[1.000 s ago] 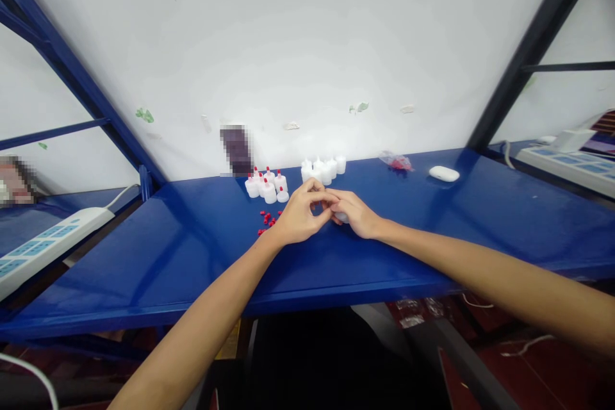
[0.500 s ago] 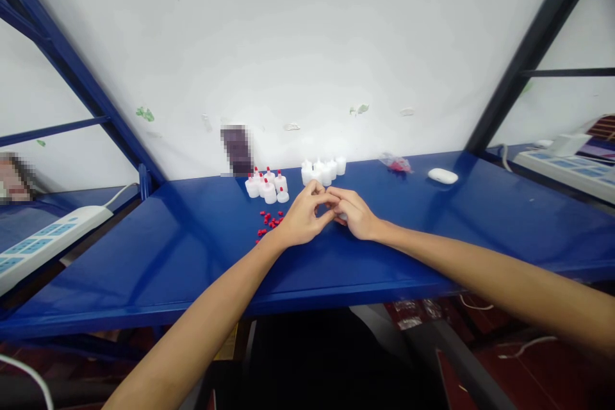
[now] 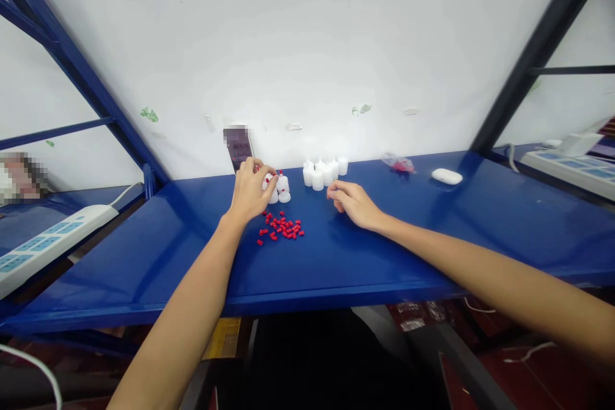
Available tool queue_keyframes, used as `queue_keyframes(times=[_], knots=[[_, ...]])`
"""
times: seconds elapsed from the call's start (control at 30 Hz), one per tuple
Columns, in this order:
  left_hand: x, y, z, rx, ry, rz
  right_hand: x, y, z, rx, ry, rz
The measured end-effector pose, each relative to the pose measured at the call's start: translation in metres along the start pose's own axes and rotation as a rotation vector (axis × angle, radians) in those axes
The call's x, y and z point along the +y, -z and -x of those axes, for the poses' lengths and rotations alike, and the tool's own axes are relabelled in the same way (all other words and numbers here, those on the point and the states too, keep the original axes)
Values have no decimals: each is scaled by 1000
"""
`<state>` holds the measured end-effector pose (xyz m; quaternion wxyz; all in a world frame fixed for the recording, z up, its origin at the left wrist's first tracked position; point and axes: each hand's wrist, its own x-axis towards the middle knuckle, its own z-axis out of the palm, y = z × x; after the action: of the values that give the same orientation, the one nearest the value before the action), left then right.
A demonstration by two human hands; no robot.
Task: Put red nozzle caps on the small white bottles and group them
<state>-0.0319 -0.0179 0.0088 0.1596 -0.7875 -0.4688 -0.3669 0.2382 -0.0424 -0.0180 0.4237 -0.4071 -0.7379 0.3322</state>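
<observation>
Curling over the red-tipped bottles (image 3: 283,184), the left hand (image 3: 253,190) covers much of their group; its grip is narrow, thumb and fingers bent toward each other, but whether a bottle is held between them cannot be told; the right hand (image 3: 355,205) is well apart from it, near the plain bottles (image 3: 318,180), its grip loosely curled, with nothing visible in it, though the palm side is turned away. Both bottle groups stand on the counter (image 3: 408,256) near the wall (image 3: 312,45); loose red caps (image 3: 287,229) lie scattered toward the front edge. The bottles look like thin plastic: probably light, slightly yielding, smooth and easily tipped; take hold by the sides of the body, clear of the narrow spout, using light pressure; the caps are likely light, stiff and prone to roll; pinch one by its sides between thumb and fingertip. Not discernible: the count of bottles behind the left hand; the plain bottles' spouts, pale against a pale wall; the low white piece (image 3: 284,196) in the red-tipped group, either a short bottle or a lid; the phone's (image 3: 239,147) lower part, covered by the left hand; the plastic bag's (image 3: 402,165) red contents, too small to identify.
</observation>
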Motion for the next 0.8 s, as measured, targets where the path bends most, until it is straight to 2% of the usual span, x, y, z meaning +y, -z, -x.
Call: queue_keyframes(times=[0.17,0.3,0.4,0.5,0.57,0.67,0.8], knots=[[-7,-9,3,-117,-11,-77,2,1,-2,-21,-65,-91],[-5,-12,4,-158,4,-115,3,2,-5,-39,-114,-129],[-1,-8,2,-127,12,-96,4,2,-5,-36,-125,-133],[4,5,-4,-79,8,-14,6,1,-2,-18,-103,-114],[8,16,-7,-152,13,65,8,1,0,11,-83,-125],[9,31,-5,-332,45,127,8,3,-8,100,-33,-204],[-5,41,7,-486,106,127,0,11,-52,248,83,-312]])
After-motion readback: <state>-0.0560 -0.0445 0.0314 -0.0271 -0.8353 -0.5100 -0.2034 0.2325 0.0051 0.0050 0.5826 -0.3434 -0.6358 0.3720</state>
